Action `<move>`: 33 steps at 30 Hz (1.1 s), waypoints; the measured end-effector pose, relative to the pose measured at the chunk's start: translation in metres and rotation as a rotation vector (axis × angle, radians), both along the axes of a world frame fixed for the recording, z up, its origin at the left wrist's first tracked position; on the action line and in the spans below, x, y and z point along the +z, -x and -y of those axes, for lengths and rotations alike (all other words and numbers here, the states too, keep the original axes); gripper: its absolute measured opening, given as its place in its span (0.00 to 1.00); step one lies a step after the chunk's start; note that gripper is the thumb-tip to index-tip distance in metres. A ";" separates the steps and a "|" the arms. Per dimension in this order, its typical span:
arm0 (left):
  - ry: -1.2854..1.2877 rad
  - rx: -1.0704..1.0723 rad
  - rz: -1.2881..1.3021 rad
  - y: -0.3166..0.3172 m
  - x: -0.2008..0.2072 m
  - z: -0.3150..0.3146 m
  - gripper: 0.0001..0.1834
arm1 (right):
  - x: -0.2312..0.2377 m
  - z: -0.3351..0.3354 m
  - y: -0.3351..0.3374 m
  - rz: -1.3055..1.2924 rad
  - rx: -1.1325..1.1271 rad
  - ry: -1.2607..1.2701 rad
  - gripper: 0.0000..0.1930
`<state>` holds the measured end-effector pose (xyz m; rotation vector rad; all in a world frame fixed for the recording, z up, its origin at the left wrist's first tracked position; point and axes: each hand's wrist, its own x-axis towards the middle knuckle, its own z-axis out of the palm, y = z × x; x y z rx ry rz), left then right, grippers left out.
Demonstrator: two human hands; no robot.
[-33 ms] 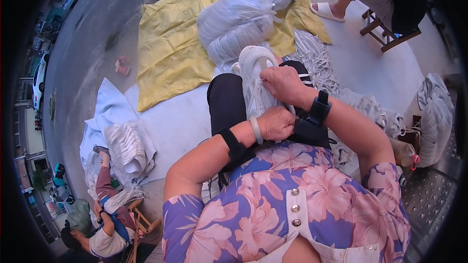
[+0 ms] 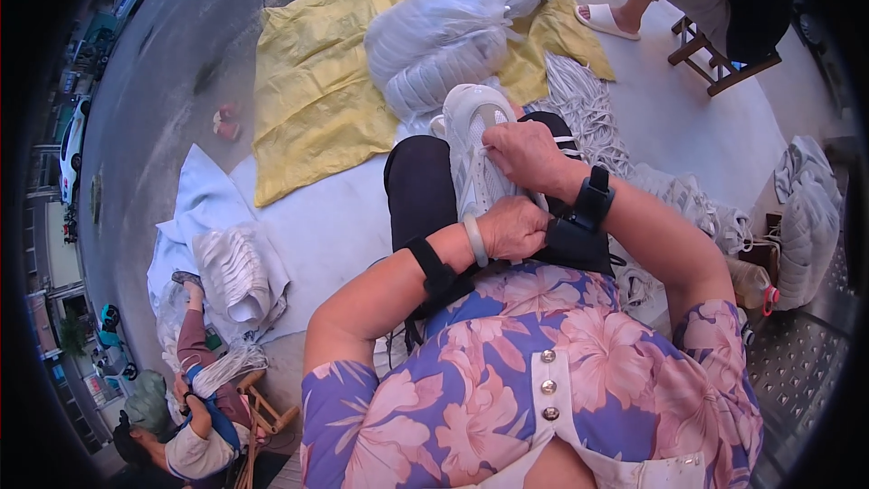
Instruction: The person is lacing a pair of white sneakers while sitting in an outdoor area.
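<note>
A white sneaker (image 2: 472, 131) with mesh panels rests on my lap, its toe pointing away from me. My right hand (image 2: 532, 156) is closed in a pinch over the lacing area, on what appears to be a white shoelace (image 2: 485, 150). Close to the ankle end of the shoe, my left hand (image 2: 514, 228) has its fingers curled in; what they hold is hidden. Part of another white shoe (image 2: 438, 127) shows behind the sneaker's left side. Black cloth (image 2: 421, 186) covers my lap under the shoe.
Plastic-wrapped white shoes (image 2: 439, 41) lie on a yellow sheet (image 2: 317, 91) ahead. A heap of white laces (image 2: 587, 113) lies to their right. One person sits on a wooden stool (image 2: 720, 59) at far right, another (image 2: 204, 430) at lower left beside stacked white pieces (image 2: 231, 272). A plastic bottle (image 2: 749, 285) stands at right.
</note>
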<state>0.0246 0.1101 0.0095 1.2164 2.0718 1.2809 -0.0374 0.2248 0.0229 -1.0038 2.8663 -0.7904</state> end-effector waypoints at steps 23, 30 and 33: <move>0.048 -0.036 -0.178 -0.002 0.003 0.002 0.05 | 0.001 0.004 0.014 0.109 0.003 0.011 0.06; 0.074 -0.069 -0.184 -0.003 -0.002 0.000 0.09 | 0.004 0.006 0.031 0.875 -0.195 0.273 0.07; 0.016 -0.057 -0.173 0.001 0.004 0.001 0.05 | -0.001 -0.008 0.025 0.427 -0.051 0.208 0.06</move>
